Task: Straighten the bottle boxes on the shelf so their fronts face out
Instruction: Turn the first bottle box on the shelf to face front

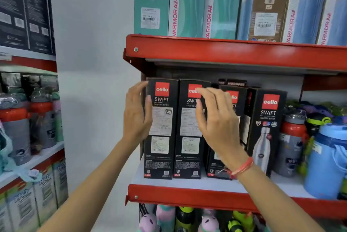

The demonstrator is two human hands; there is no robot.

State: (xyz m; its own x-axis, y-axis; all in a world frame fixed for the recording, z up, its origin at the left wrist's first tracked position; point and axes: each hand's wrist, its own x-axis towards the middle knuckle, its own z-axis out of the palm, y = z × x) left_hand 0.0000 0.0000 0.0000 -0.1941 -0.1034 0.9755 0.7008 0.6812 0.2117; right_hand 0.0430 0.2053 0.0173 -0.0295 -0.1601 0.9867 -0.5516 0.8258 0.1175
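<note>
Several tall black Cello Swift bottle boxes stand in a row on the middle shelf (pixel 216 192). The leftmost box (pixel 161 128) and the second box (pixel 189 138) show label sides with white stickers. A third box (pixel 232 100) stands behind my right hand, mostly hidden. The fourth box (pixel 266 130) shows its front with a steel bottle picture. My left hand (pixel 136 113) lies flat against the leftmost box's left side, fingers straight. My right hand (pixel 216 119) hovers with spread fingers over the second and third boxes; contact is unclear.
Red-edged shelves frame the boxes. Loose bottles (pixel 293 138) and a blue jug (pixel 326 160) crowd the shelf's right end. Varmora boxes (pixel 187 2) fill the shelf above. Colourful bottles (pixel 184 218) stand below. Another rack (pixel 28 100) stands at left across a white wall gap.
</note>
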